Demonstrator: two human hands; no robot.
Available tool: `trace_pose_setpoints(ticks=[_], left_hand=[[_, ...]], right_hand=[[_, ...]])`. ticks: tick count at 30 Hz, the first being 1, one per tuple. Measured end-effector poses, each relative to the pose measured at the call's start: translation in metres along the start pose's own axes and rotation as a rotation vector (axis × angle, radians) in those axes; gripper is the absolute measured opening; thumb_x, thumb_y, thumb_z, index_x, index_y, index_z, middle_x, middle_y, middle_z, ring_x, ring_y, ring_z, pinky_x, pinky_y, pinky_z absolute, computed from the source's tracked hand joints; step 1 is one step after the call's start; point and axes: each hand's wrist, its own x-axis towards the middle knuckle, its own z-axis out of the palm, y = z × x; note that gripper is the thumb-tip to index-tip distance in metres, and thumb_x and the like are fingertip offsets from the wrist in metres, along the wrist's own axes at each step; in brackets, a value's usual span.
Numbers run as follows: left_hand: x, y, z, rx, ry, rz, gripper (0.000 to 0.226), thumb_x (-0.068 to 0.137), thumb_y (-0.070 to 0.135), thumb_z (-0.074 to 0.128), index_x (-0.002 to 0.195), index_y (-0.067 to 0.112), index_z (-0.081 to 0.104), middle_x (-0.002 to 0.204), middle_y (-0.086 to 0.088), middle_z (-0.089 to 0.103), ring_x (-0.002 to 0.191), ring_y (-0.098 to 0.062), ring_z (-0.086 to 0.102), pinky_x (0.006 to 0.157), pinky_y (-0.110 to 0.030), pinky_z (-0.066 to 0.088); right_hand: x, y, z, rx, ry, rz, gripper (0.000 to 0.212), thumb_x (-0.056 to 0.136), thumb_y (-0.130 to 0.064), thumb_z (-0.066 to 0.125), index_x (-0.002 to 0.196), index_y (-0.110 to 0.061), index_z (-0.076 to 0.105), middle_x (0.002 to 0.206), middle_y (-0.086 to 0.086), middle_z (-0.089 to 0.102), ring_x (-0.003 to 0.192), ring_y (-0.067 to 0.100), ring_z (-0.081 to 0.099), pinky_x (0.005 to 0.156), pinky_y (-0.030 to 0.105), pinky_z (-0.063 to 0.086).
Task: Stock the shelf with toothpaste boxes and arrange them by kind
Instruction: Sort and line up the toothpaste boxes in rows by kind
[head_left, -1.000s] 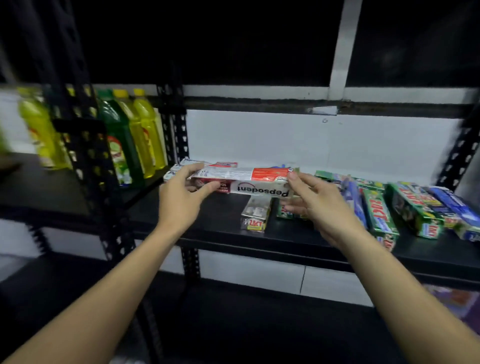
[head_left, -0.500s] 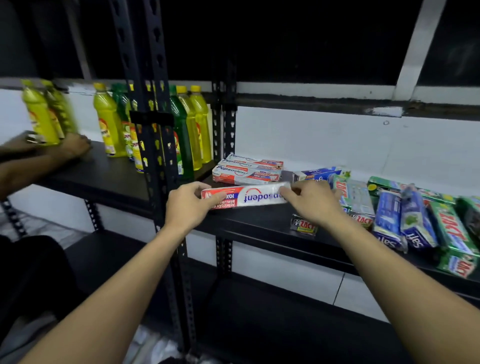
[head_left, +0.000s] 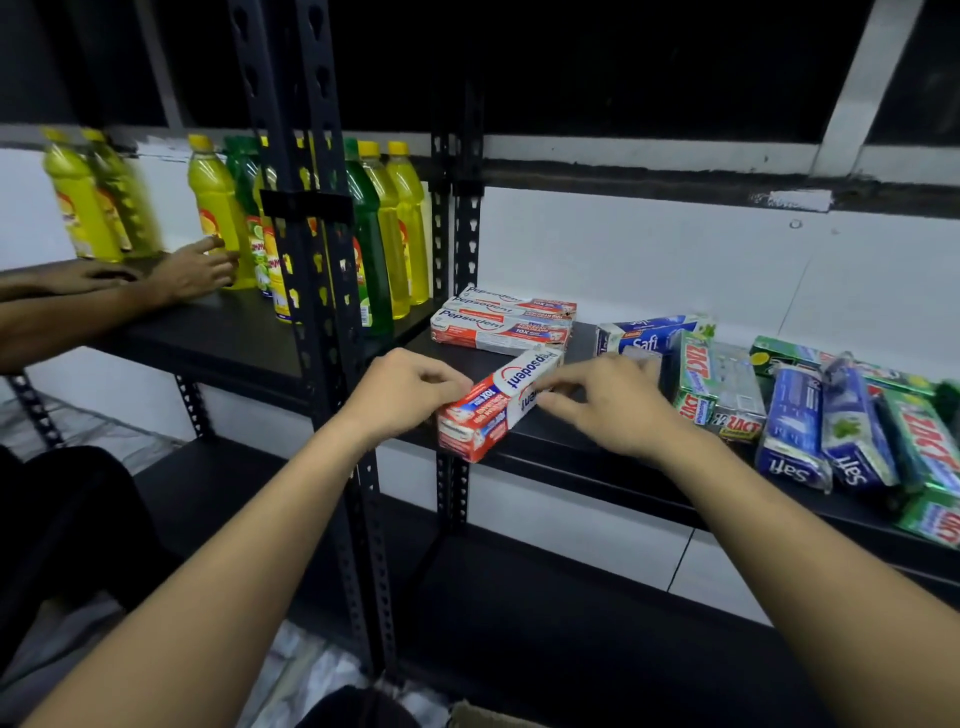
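- Yellow and green bottles (head_left: 215, 218) stand toward the neighbouring shelf's back edge; another person's hand (head_left: 189, 273) lies just beside one.
- Left hand (head_left: 402, 395) grips the red end of a Pepsodent box (head_left: 501, 402), which lies askew at the front edge of the shelf (head_left: 550, 441), near its left corner.
- Stacked Pepsodent boxes (head_left: 506, 322) lie behind it.
- Right hand (head_left: 608, 402) pinches the box's white side.
- Safi and Zact boxes (head_left: 795, 415) crowd the shelf's right part.
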Motion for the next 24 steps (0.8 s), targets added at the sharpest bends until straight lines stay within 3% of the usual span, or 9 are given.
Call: trace_pose_setpoints(ticks=[3, 7, 13, 15, 19, 22, 24], left_hand=[[-0.009, 0.007, 0.006, -0.159, -0.116, -0.017, 0.013, 0.092, 0.019, 0.068, 0.099, 0.019, 0.079, 0.088, 0.004, 0.077, 0.083, -0.014, 0.073, 0.075, -0.031, 0.059], [-0.016, 0.007, 0.010, -0.343, -0.153, -0.040, 0.017, 0.090, 0.008, 0.068, 0.105, 0.010, 0.076, 0.091, -0.007, 0.077, 0.087, -0.022, 0.074, 0.082, -0.034, 0.060], [-0.017, -0.005, 0.019, -0.205, -0.002, 0.043, 0.028, 0.080, 0.029, 0.082, 0.106, 0.021, 0.076, 0.088, 0.005, 0.077, 0.076, -0.006, 0.070, 0.072, -0.027, 0.056], [-0.014, -0.006, 0.019, -0.100, 0.048, 0.081, 0.036, 0.074, 0.040, 0.084, 0.107, 0.028, 0.074, 0.094, 0.013, 0.075, 0.076, -0.001, 0.067, 0.072, -0.020, 0.053], [-0.005, -0.009, 0.017, 0.068, 0.105, 0.146, 0.051, 0.074, 0.047, 0.082, 0.120, 0.030, 0.068, 0.115, 0.017, 0.064, 0.096, -0.003, 0.060, 0.078, -0.020, 0.048], [0.009, -0.017, 0.015, 0.164, 0.243, 0.128, 0.056, 0.078, 0.043, 0.080, 0.127, 0.024, 0.063, 0.131, 0.006, 0.054, 0.113, -0.011, 0.054, 0.095, -0.030, 0.047], [0.018, -0.021, 0.013, 0.217, 0.285, 0.058, 0.058, 0.081, 0.041, 0.078, 0.132, 0.021, 0.059, 0.139, 0.000, 0.047, 0.124, -0.017, 0.048, 0.107, -0.033, 0.039]], right_hand=[[0.001, -0.016, 0.000, 0.037, -0.091, -0.067, 0.051, 0.085, -0.071, 0.050, 0.120, -0.037, 0.066, 0.113, -0.015, 0.070, 0.114, 0.015, 0.057, 0.102, 0.050, 0.036], [0.003, -0.031, -0.008, 0.074, -0.257, -0.055, 0.071, 0.077, -0.080, 0.051, 0.136, -0.040, 0.053, 0.140, -0.012, 0.055, 0.131, 0.016, 0.046, 0.111, 0.052, 0.031], [0.007, -0.027, -0.015, 0.028, -0.321, -0.083, 0.086, 0.064, -0.090, 0.051, 0.137, -0.045, 0.050, 0.146, -0.010, 0.049, 0.136, 0.019, 0.039, 0.112, 0.053, 0.026], [0.006, -0.028, -0.014, -0.027, -0.298, -0.102, 0.085, 0.066, -0.087, 0.054, 0.138, -0.044, 0.050, 0.141, -0.007, 0.052, 0.131, 0.022, 0.041, 0.108, 0.050, 0.029], [0.012, -0.022, -0.016, 0.032, -0.327, -0.147, 0.070, 0.066, -0.067, 0.064, 0.133, -0.051, 0.053, 0.120, -0.013, 0.064, 0.107, 0.014, 0.053, 0.101, 0.051, 0.040], [0.018, -0.012, -0.023, 0.028, -0.350, -0.134, 0.063, 0.062, -0.062, 0.063, 0.124, -0.061, 0.053, 0.134, -0.016, 0.057, 0.119, 0.015, 0.050, 0.102, 0.049, 0.040], [0.022, -0.005, -0.025, -0.013, -0.267, -0.085, 0.054, 0.072, -0.056, 0.069, 0.125, -0.054, 0.057, 0.135, -0.014, 0.058, 0.123, 0.018, 0.048, 0.105, 0.049, 0.038]])
